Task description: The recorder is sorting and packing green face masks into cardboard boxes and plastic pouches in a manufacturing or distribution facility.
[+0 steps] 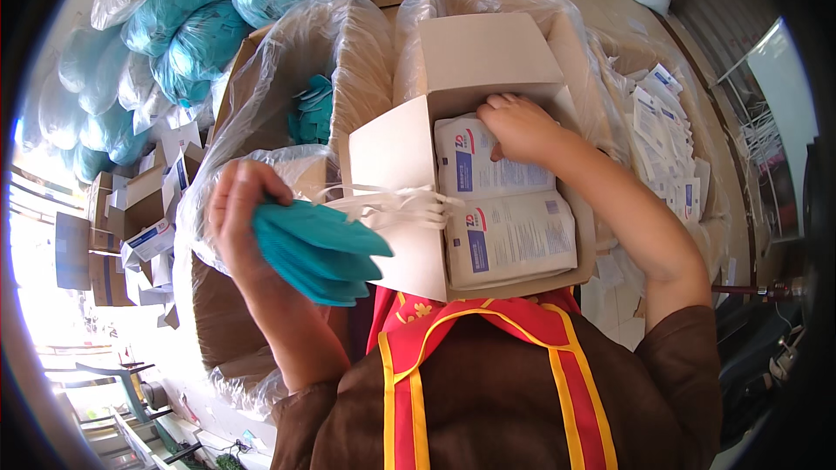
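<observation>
My left hand (244,209) is closed on a stack of teal face masks (318,252), held left of an open cardboard box. Their white ear loops (392,203) trail to the right across the box's left flap. Inside the cardboard box (387,187) lie two rows of white printed packets (514,239) with blue and red marks. My right hand (522,128) reaches into the box's far end, its fingers curled at the top edge of the far packets and its thumb against their face.
Behind stand plastic-lined cartons; the left carton (357,43) holds loose teal masks (313,109). At right, a lined bin holds many white packets (662,122). Bags of teal masks (200,39) pile up at the far left, above opened small boxes (144,200).
</observation>
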The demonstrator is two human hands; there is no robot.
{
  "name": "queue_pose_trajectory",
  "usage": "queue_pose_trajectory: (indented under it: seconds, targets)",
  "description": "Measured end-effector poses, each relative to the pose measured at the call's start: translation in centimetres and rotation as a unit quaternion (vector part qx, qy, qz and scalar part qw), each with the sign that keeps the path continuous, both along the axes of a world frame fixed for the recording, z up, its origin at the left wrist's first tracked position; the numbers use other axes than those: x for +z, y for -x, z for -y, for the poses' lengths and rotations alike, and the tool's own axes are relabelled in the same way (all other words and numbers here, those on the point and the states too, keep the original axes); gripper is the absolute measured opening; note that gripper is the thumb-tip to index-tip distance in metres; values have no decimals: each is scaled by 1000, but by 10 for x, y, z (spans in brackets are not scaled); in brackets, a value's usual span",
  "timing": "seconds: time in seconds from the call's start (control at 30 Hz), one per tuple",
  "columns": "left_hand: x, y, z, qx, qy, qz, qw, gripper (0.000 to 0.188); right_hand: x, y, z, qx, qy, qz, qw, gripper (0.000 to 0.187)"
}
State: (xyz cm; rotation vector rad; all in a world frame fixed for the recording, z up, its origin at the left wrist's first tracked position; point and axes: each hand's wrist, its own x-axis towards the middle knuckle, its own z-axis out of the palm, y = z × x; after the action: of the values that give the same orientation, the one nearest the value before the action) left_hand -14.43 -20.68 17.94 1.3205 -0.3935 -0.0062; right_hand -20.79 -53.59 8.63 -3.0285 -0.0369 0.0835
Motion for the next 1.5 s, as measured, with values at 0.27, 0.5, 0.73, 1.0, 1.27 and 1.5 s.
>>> queue_pose_trajectory:
  seconds: [0.27,0.5,0.73,1.0,1.27,1.5]
  targets:
    - [-40,13,59,-161,-268,65,948,40,52,66,-21,44,-209,148,966,21]
    - [-40,25,93,-327,-281,25,902,24,89,96,-29,80,-217,212,950,17]
    - [-44,46,96,-270,-245,-19,931,22,71,93,-50,94,-154,321,930,13]
    - [-59,50,94,-222,-233,-47,946,24,64,89,-57,107,-62,352,928,13]
    - [-64,53,94,-220,-289,-16,931,22,39,91,-55,41,-179,288,940,27]
    - [-75,49,93,-225,-266,-27,937,22,42,87,-45,85,-174,295,936,37]
